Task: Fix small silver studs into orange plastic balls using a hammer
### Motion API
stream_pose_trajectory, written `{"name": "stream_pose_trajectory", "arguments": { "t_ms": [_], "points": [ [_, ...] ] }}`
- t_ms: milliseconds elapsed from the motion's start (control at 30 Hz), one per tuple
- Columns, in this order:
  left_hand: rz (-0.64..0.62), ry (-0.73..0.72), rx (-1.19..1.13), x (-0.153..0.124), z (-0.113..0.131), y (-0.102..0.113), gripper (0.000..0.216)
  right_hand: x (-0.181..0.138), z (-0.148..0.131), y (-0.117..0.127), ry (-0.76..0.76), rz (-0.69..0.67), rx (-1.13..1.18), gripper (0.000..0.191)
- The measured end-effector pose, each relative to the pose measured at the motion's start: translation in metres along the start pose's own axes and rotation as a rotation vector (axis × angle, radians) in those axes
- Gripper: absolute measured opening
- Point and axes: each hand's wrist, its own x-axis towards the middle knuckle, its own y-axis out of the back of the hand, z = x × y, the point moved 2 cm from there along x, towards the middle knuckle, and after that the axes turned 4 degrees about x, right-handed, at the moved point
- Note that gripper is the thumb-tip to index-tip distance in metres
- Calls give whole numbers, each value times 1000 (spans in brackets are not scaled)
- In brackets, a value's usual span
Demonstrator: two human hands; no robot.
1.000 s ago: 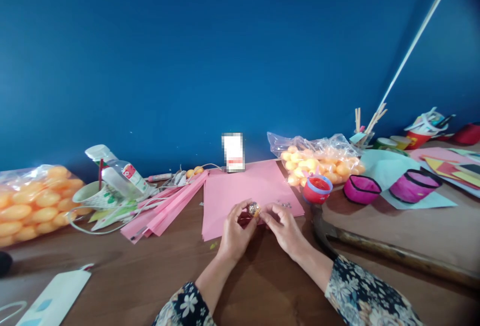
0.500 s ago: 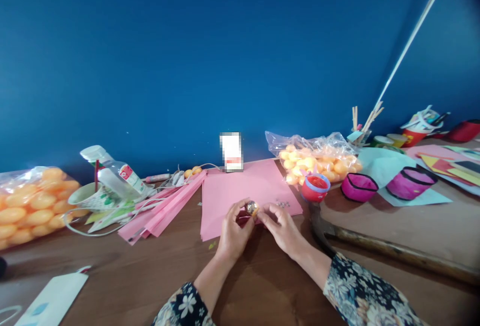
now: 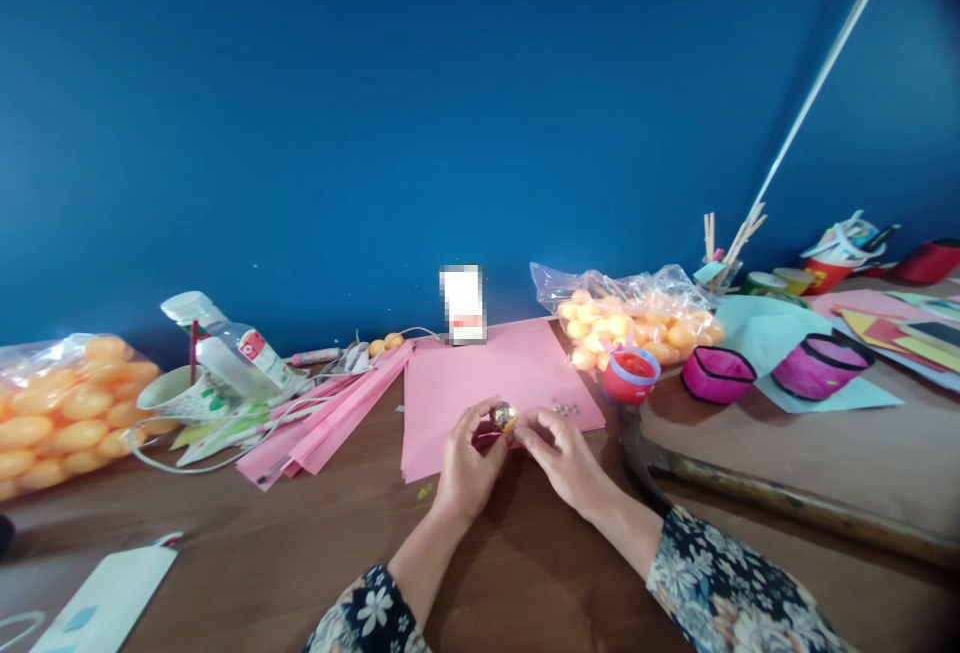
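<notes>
My left hand [image 3: 466,468] pinches a small shiny ball [image 3: 503,417] between thumb and fingertips. My right hand [image 3: 562,453] meets it from the right, fingertips curled and touching the same ball. Both hands hover over the near edge of a pink paper sheet [image 3: 487,383] lying on the brown table [image 3: 300,553]. A few tiny sparkly bits [image 3: 564,406] lie on the pink sheet just right of my fingers.
A small red cup with a blue rim [image 3: 631,375] and a bag of orange balls [image 3: 637,318] stand to the right. Two magenta paper rings [image 3: 718,375] lie beyond. Pink paper strips [image 3: 322,423], a plastic bottle [image 3: 225,345] and another bag of orange balls [image 3: 60,413] lie left.
The view shifted slightly a second ago; my hands keep the same hold on the ball, with no visible movement in the last half second.
</notes>
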Motion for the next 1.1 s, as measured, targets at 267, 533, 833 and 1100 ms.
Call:
{"name": "stream_pose_trajectory", "arguments": {
  "t_ms": [267, 533, 833, 1100],
  "points": [
    [-12, 14, -11, 0, -1, -1, 39, 0, 0, 0, -4, -4, -10, 19],
    [-14, 3, 4, -1, 1, 0, 38, 0, 0, 0, -3, 7, 0, 19],
    [-11, 3, -18, 0, 1, -1, 38, -1, -2, 0, -5, 15, -3, 19],
    [-16, -3, -21, 0, 3, -1, 37, -1, -2, 0, -1, 6, -16, 18]
  ]
}}
